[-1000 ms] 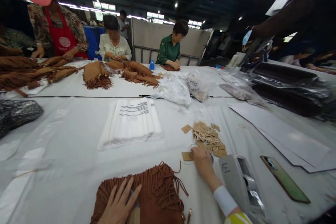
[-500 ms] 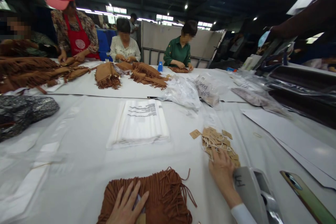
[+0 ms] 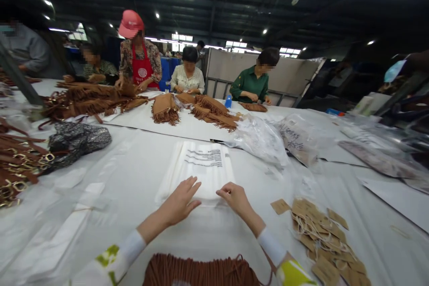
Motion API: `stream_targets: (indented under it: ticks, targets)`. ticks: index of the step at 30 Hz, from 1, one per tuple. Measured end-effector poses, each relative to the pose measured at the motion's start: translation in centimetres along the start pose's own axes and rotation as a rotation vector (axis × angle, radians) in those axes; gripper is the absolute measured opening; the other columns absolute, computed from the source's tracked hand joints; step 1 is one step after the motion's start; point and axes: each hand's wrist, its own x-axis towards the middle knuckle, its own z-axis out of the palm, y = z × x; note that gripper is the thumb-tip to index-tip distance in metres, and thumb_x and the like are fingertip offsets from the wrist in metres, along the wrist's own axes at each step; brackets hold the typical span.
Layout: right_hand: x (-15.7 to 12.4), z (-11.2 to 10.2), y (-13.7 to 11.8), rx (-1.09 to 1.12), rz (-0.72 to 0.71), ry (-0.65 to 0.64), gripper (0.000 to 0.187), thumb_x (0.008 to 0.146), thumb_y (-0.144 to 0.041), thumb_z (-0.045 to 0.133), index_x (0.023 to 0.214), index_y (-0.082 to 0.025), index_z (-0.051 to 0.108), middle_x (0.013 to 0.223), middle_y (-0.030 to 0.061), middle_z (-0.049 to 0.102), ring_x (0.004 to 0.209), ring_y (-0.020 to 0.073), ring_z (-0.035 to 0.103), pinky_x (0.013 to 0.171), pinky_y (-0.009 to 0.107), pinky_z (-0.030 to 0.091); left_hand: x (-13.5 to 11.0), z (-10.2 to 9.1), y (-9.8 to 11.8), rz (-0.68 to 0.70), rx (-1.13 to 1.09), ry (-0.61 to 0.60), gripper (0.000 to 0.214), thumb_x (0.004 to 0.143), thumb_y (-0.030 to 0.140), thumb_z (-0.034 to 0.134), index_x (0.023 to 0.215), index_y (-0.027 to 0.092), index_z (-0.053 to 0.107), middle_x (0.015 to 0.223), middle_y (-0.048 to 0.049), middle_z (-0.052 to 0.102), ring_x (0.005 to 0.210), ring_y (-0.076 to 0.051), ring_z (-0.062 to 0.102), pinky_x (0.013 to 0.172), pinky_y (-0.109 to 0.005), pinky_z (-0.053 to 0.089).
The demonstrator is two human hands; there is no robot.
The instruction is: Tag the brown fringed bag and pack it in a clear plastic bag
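A stack of white plastic bags [image 3: 205,174] with black printed lines lies flat in front of me. My left hand [image 3: 182,200] is at the stack's near left part, fingers stretched out and holding nothing. At the near right corner, my right hand [image 3: 236,197] pinches with thumb and forefinger at the edge of a plastic bag. Closer to me, below both hands, is a brown fringed suede bag [image 3: 201,271], cut off by the lower picture edge. To the right lies a loose pile of brown card tags [image 3: 321,232] with white strings.
Crumpled clear plastic [image 3: 261,140] lies beyond the stack. On the left are a dark speckled bundle [image 3: 80,140] and brown straps with gold buckles [image 3: 20,165]. Across the table, several people handle brown fringed pieces [image 3: 214,109]. A white sheet [image 3: 398,199] lies far right.
My left hand has left the brown fringed bag and my right hand has left the tags; both are now at the plastic bag stack. The view has shifted left and up.
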Motion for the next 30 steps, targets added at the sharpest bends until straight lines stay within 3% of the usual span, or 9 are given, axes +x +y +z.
stream_targets:
  ticks: [2, 5, 8, 11, 17, 20, 24, 26, 30]
  targets:
    - [2.2, 1.2, 0.4, -0.045, 0.000, -0.035, 0.008, 0.074, -0.027, 0.067, 0.074, -0.019, 0.069, 0.085, 0.0043, 0.068, 0.080, 0.0178, 0.062, 0.075, 0.028, 0.046, 2.8, 1.1, -1.5, -0.059, 0.043, -0.122, 0.055, 0.094, 0.040, 0.045, 0.143, 0.017, 0.032, 0.151, -0.0174, 0.033, 0.141, -0.030, 0.027, 0.112, -0.050, 0.030]
    - [3.7, 2.7, 1.0, -0.126, 0.030, -0.066, 0.014, 0.064, -0.021, 0.074, 0.076, -0.019, 0.068, 0.085, 0.0048, 0.065, 0.083, 0.0199, 0.060, 0.071, 0.028, 0.043, 5.1, 2.7, -2.9, -0.153, 0.095, -0.240, 0.064, 0.091, 0.047, 0.049, 0.141, 0.009, 0.035, 0.145, -0.0237, 0.039, 0.137, -0.037, 0.033, 0.110, -0.052, 0.030]
    - [4.3, 3.6, 1.4, -0.182, 0.046, -0.067, 0.006, 0.074, -0.023, 0.066, 0.070, -0.019, 0.065, 0.083, 0.0052, 0.063, 0.084, 0.0201, 0.058, 0.067, 0.027, 0.039, 5.6, 3.4, -3.5, -0.174, 0.098, -0.251, 0.076, 0.086, 0.059, 0.049, 0.140, 0.007, 0.036, 0.140, -0.0258, 0.044, 0.133, -0.039, 0.038, 0.108, -0.051, 0.029]
    - [5.3, 3.6, 1.7, -0.203, 0.041, -0.044, 0.019, 0.085, -0.025, 0.053, 0.070, -0.019, 0.062, 0.081, 0.0046, 0.064, 0.080, 0.0178, 0.058, 0.067, 0.027, 0.038, 6.3, 3.6, -3.5, -0.199, 0.106, -0.249, 0.087, 0.081, 0.068, 0.050, 0.142, 0.010, 0.031, 0.131, -0.0233, 0.053, 0.124, -0.038, 0.047, 0.104, -0.053, 0.032]
    - [7.3, 3.6, 2.0, -0.265, 0.020, 0.076, 0.033, 0.099, -0.028, 0.028, 0.082, -0.020, 0.056, 0.071, 0.0027, 0.063, 0.067, 0.0167, 0.058, 0.063, 0.027, 0.036, 9.4, 4.3, -3.6, -0.343, 0.150, -0.232, 0.038, 0.097, 0.036, 0.035, 0.108, 0.010, 0.060, 0.091, -0.0172, 0.069, 0.090, -0.031, 0.065, 0.086, -0.048, 0.044]
    - [7.1, 4.2, 2.1, -0.318, -0.052, 0.107, 0.028, 0.097, -0.040, 0.038, 0.088, -0.021, 0.055, 0.072, 0.0035, 0.063, 0.068, 0.0188, 0.058, 0.064, 0.028, 0.036, 10.0, 4.6, -4.1, -0.383, 0.154, -0.197, 0.028, 0.094, 0.017, 0.036, 0.094, 0.012, 0.063, 0.091, -0.0151, 0.067, 0.088, -0.026, 0.065, 0.081, -0.040, 0.046]
    - [5.9, 3.0, 4.4, -0.576, -0.341, 0.152, 0.020, 0.088, -0.038, 0.058, 0.098, -0.021, 0.058, 0.080, 0.0051, 0.064, 0.074, 0.0205, 0.058, 0.068, 0.030, 0.038, 9.1, 3.5, -5.6, -0.405, 0.096, -0.087, 0.018, 0.086, 0.007, 0.048, 0.087, 0.015, 0.063, 0.102, -0.0135, 0.063, 0.105, -0.027, 0.057, 0.090, -0.042, 0.041]
    - [5.2, 1.1, 6.5, -0.697, -0.338, 0.217, 0.010, 0.091, -0.024, 0.052, 0.090, -0.020, 0.061, 0.077, 0.0056, 0.063, 0.069, 0.0192, 0.057, 0.064, 0.029, 0.037, 8.4, 2.1, -6.7, -0.436, 0.017, 0.001, 0.023, 0.083, 0.001, 0.045, 0.082, 0.016, 0.063, 0.104, -0.0127, 0.061, 0.108, -0.027, 0.054, 0.093, -0.043, 0.039]
    - [4.2, -2.9, 9.4, -0.702, -0.207, 0.314, 0.024, 0.092, -0.017, 0.042, 0.080, -0.018, 0.063, 0.071, 0.0074, 0.061, 0.064, 0.0195, 0.056, 0.060, 0.030, 0.038, 7.5, -1.3, -8.8, -0.551, -0.254, 0.220, 0.030, 0.076, -0.005, 0.041, 0.079, 0.017, 0.061, 0.096, -0.0089, 0.061, 0.095, -0.023, 0.057, 0.086, -0.039, 0.042]
